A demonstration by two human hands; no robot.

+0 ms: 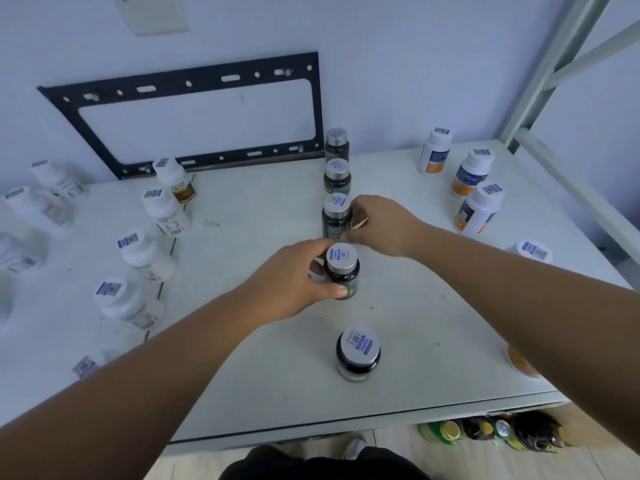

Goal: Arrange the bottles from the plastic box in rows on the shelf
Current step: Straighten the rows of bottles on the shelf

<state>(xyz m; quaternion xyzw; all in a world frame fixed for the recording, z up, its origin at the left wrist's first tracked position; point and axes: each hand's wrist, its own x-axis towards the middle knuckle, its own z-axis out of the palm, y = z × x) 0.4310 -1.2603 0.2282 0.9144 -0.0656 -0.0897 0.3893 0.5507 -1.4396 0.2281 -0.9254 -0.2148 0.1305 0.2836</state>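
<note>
Five dark bottles (337, 176) were lined up front to back down the middle of the shelf (263, 368), so the step in hand was judged to be straightening that row, not fetching. Two were held at once. The left hand (291, 282) was curled round the 2nd bottle (341, 271) from the front, thumb on the near side of the label, fingers wrapped behind the body below the cap. The right hand (377, 225) was closed on the 3rd bottle (336, 216) from its right side, fingertips on the glass at approx. label height. Both bottles stood upright, bases seemingly on the shelf; contact couldn't be confirmed. Both forearms were reached in over the near edge, the left from low left, the right from the right, wrists fairly flat. Next move, prob.: both to be nudged into line w/ the rear pair and the front one, spacing evened, then let go w/o tipping. White bottles (145, 254) stood in a row at left, orange-labelled bottles (472, 173) at right. The plastic box wasn't in view.
</note>
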